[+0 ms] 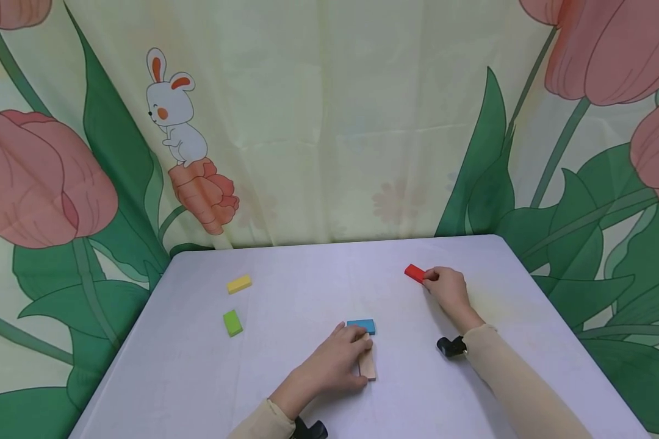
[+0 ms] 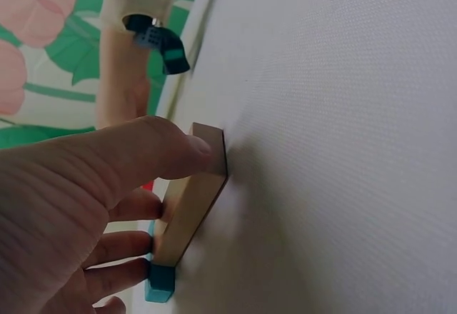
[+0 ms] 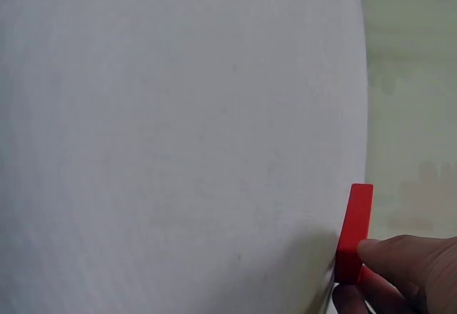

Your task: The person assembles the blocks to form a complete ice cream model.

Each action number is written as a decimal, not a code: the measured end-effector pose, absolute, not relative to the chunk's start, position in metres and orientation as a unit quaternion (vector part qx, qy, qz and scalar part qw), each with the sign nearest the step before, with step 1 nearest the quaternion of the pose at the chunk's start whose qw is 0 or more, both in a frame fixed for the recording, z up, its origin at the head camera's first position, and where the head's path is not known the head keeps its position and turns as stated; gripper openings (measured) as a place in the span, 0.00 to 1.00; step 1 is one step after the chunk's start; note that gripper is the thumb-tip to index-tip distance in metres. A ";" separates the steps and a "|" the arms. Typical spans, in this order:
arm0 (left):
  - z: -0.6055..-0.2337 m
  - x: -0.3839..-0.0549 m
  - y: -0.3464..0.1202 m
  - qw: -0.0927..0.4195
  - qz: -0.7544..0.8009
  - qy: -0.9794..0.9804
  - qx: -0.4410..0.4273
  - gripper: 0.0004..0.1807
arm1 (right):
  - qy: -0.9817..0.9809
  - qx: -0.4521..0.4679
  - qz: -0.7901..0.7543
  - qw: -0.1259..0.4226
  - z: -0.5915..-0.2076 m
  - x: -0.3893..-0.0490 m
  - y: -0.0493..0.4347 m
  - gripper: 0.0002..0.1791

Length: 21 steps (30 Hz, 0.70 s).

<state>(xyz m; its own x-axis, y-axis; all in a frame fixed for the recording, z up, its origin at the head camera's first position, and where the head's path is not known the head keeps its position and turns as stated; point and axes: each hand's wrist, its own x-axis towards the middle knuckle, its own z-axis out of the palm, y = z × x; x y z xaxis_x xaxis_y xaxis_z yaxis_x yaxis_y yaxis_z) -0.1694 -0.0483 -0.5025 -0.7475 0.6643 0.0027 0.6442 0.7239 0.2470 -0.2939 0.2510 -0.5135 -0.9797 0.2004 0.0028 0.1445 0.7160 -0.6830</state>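
Note:
A plain wooden block lies on the white-covered table, its far end against a blue block. My left hand holds the wooden block, thumb on its near end. In the left wrist view the thumb presses that end of the wooden block, and the other fingers lie along its side toward the blue block. Toward the back right, my right hand pinches a red block by one end. The right wrist view shows the thumb on the side of the red block.
On the left part of the table lie a yellow block and, nearer, a green block. Behind the table's far edge hangs a curtain printed with tulips and a rabbit.

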 end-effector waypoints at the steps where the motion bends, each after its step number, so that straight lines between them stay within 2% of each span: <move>1: -0.503 -0.170 -0.048 0.044 0.117 0.927 0.353 0.34 | -0.925 -0.093 0.365 0.039 -0.514 -0.294 0.249 0.09; 21: -0.504 -0.173 -0.049 0.056 0.128 0.926 0.352 0.34 | -0.925 -0.051 0.377 0.019 -0.517 -0.284 0.211 0.11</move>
